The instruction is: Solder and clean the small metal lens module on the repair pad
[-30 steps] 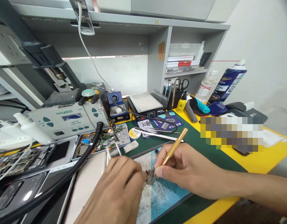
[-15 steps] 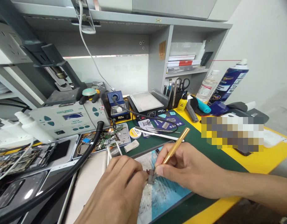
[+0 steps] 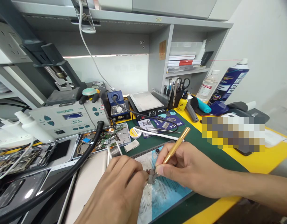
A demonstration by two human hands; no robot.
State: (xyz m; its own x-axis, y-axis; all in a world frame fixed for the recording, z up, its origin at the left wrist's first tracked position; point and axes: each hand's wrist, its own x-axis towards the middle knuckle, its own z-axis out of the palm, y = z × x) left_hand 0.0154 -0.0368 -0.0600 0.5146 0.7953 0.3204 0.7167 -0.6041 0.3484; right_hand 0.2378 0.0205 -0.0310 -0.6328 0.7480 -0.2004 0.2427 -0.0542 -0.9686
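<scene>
My right hand [image 3: 187, 169] is closed round a slim gold pen-shaped tool [image 3: 177, 146], held tilted like a pencil. Its lower tip reaches a small grey part [image 3: 151, 176], and my fingers partly hide it. Pinched at that part's left edge are the fingertips of my left hand [image 3: 121, 186], which comes in from the bottom. A bit of reddish brown shows on the part's upper left. Beneath both hands lies a blue and white work pad [image 3: 164, 202], scuffed with dark marks.
Left of my hands, a thick black hose [image 3: 80, 158] crosses over opened devices. A tray of circuit boards [image 3: 123, 140], a solder spool [image 3: 115, 151] and tweezers [image 3: 157, 129] lie beyond. Behind stand a soldering station [image 3: 119, 105] and a heating plate [image 3: 148, 102]. A spray can [image 3: 229, 82] stands right.
Almost nothing differs. Both hands, the gold tool and the grey part keep their places, with only a very slight shift at the tool.
</scene>
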